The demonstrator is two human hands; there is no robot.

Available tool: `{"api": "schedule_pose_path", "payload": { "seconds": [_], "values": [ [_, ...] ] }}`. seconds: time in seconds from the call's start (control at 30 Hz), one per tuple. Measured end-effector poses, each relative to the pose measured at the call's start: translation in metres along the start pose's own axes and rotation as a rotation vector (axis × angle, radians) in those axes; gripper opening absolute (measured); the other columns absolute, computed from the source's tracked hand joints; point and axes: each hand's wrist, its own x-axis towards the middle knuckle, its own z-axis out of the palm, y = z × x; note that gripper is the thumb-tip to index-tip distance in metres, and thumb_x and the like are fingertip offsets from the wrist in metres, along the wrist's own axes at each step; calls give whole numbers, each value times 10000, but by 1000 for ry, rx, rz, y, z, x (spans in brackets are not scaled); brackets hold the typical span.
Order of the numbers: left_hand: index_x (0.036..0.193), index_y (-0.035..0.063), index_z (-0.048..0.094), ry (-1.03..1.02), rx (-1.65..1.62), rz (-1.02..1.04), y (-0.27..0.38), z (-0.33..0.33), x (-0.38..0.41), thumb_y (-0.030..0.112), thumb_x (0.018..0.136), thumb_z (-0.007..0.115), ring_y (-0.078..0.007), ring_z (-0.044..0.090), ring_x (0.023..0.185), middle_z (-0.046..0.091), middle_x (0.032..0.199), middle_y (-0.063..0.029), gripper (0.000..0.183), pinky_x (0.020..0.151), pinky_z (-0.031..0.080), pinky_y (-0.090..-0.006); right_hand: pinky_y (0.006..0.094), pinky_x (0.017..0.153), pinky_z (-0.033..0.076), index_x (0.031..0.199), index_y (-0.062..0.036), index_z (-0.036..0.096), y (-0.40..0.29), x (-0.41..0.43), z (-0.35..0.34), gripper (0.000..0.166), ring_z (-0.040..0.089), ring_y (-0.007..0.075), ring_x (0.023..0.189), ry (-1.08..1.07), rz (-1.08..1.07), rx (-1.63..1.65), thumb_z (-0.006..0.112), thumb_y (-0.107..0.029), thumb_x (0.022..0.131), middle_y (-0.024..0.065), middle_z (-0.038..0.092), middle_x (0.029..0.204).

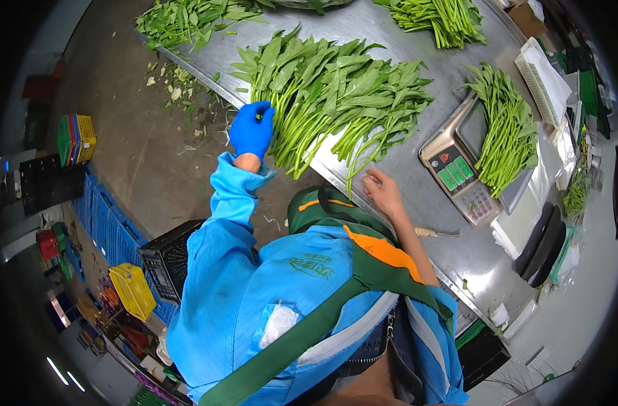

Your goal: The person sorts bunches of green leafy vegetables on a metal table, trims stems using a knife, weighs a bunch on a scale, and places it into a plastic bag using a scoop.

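A wide spread of water spinach [329, 96] lies on the steel table [390, 48], its leaves away from me and its cut stems towards me, some past the edge. My left hand [251, 127], in a blue glove, is at the left side of the stems with curled fingers; whether it grips a stem is hidden. Bare and loosely bent, my right hand [382, 190] rests by the table edge, just right of one long stem, with nothing visible in it. Further right, a bunch of water spinach [507, 132] lies across the pan of a digital scale [459, 175] with lit displays.
Right of my right hand lies a wooden-handled knife [431, 232]. More greens [187, 23] and a stemmed bunch [441, 23] lie at the table's far side. A white plastic basket [540, 83] stands beyond the scale. Black crates [169, 259] stand behind my left arm; leaf scraps [179, 86] litter the floor.
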Motion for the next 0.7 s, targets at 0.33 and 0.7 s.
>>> {"api": "schedule_pose_path", "payload": {
  "seconds": [0.33, 0.7],
  "values": [
    [858, 94, 647, -195, 224, -86, -29, 19, 19, 362, 721, 692, -327, 603, 818, 614, 871, -136, 305, 729, 480, -418, 227, 662, 491, 1132, 60, 571, 10, -4, -26, 348, 579, 91, 716, -140, -112, -234, 616, -159, 866, 59, 630, 880],
    [1012, 78, 663, 44, 253, -103, -79, 19, 36, 372, 803, 669, -266, 649, 806, 639, 991, -154, 361, 719, 504, -354, 302, 769, 494, 1125, 4, 600, 11, -12, -27, 383, 641, 206, 838, -204, -38, -272, 639, -241, 833, 156, 658, 973]
  ]
}}
